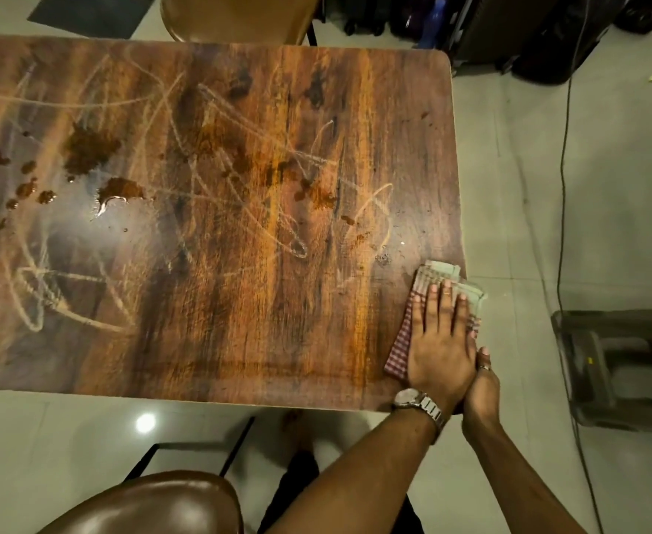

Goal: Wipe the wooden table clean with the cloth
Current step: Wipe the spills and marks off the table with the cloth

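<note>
The wooden table [216, 287] carries brown wet spills [89, 148] at the left and middle, chalky scribbles and a few crumbs [383, 258] near its right edge. A folded red-checked cloth [399, 348] lies at the near right corner. My left hand [440, 341], with a watch on the wrist, presses flat on the cloth with its fingers stretched out. My right hand [480, 383] sits against the table's right edge, just beside and partly under the left hand. Its fingers are mostly hidden.
A brown chair seat [155, 502] is below the near edge and another chair [239, 17] stands at the far side. A dark plastic stool [621, 364] stands on the floor to the right, with a cable [563, 186] and dark luggage [540, 28] behind.
</note>
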`<action>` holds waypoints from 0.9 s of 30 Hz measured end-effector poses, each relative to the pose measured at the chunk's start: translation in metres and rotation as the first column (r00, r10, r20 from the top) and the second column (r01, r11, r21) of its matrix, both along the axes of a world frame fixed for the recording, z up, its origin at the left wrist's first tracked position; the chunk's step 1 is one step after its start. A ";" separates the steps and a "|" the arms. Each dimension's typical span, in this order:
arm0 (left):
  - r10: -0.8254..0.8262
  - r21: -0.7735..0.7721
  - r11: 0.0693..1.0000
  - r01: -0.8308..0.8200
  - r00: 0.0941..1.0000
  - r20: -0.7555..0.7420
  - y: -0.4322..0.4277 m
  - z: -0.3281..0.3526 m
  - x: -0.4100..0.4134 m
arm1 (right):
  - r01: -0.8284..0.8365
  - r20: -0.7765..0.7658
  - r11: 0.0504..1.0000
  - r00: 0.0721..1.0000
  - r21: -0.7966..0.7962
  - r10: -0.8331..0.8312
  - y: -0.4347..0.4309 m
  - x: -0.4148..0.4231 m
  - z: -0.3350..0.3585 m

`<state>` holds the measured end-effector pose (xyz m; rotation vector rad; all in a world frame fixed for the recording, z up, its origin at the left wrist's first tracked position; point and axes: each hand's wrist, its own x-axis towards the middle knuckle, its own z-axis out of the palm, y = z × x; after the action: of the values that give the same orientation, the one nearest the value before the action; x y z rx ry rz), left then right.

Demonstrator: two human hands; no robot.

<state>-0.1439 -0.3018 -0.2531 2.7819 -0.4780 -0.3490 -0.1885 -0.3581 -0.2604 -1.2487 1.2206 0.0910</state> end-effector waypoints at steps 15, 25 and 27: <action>0.425 0.094 0.899 -0.427 0.904 0.039 0.319 0.002 0.119 | -0.479 -0.169 0.609 0.852 -0.633 0.495 0.009 0.004 0.011; 0.541 0.259 0.801 -0.540 0.838 0.074 0.400 0.021 0.131 | -0.489 -0.199 0.501 0.827 -0.714 0.525 0.009 0.003 0.000; 0.485 0.233 0.841 -0.489 0.871 0.079 0.364 0.018 0.139 | -0.490 -0.206 0.511 0.833 -0.707 0.513 0.009 0.005 -0.001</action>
<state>-0.0051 0.0624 -0.2347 3.0096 0.3033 -0.2768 -0.1838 -0.3495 -0.2612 -2.3203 0.8193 -0.0089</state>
